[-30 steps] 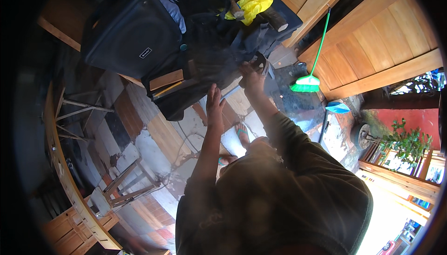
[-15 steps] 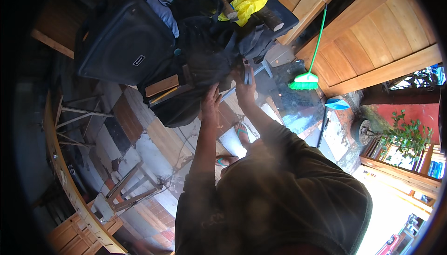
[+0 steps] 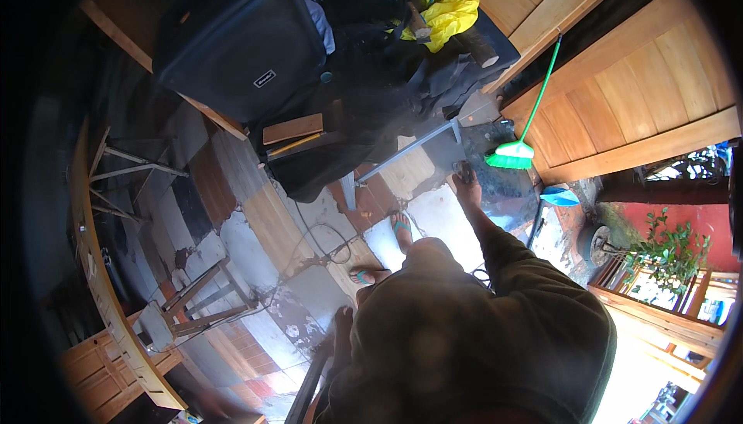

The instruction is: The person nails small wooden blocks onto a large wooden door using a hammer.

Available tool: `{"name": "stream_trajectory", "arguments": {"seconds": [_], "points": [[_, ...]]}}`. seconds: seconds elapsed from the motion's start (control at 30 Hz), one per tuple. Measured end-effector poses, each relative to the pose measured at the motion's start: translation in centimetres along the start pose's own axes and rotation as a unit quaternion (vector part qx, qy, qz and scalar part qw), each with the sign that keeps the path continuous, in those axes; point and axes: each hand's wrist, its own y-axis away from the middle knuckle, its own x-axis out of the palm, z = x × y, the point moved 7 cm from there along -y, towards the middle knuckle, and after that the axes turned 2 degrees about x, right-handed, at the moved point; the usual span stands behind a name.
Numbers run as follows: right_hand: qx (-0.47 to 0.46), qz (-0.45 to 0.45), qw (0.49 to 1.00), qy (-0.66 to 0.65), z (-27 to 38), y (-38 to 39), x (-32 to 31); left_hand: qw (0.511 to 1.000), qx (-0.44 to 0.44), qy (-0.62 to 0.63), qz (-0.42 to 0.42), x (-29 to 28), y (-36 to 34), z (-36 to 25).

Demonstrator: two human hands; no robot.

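Observation:
My right hand (image 3: 467, 186) is held out to the right over the tiled floor, its fingers closed round a small dark tool (image 3: 463, 167) whose kind I cannot make out. Low beside my body hangs my left hand (image 3: 343, 322), partly hidden and dim, so its fingers do not show clearly. Ahead stands a table under a black cloth (image 3: 306, 172). On the cloth lie a flat wooden block (image 3: 292, 128) and a yellow pencil-like stick (image 3: 296, 144), both away from my hands.
A large black speaker (image 3: 240, 44) and a yellow plastic bag (image 3: 445, 6) sit on the table. To the right are a green broom (image 3: 511, 154), a blue dustpan (image 3: 559, 195) and wooden panels (image 3: 611, 91). A small stand (image 3: 205, 300) and a cable (image 3: 329, 230) are at left.
Both hands have left the cloth's front edge. My right hand has moved right and nearer with the tool; my left has dropped back beside my body. The view has shifted slightly.

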Motion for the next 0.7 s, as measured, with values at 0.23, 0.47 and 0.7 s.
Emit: {"name": "stream_trajectory", "arguments": {"seconds": [0.23, 0.47, 0.7], "points": [[0.158, 0.341, 0.821, 0.430, -17.1, 7.1, 2.2, 0.974, -0.188, 0.100, 0.072, 4.8, 11.6, 11.2], [-0.078, 0.477, 0.666, 0.569, -12.3, 18.4, 8.5, 0.953, -0.132, 0.274, -0.008, 6.2, 10.8, 13.6], [-0.265, 0.475, 0.687, 0.482, -2.9, 25.3, 23.8, 0.911, -0.182, 0.366, -0.061, 9.7, 14.7, 21.7]]}}
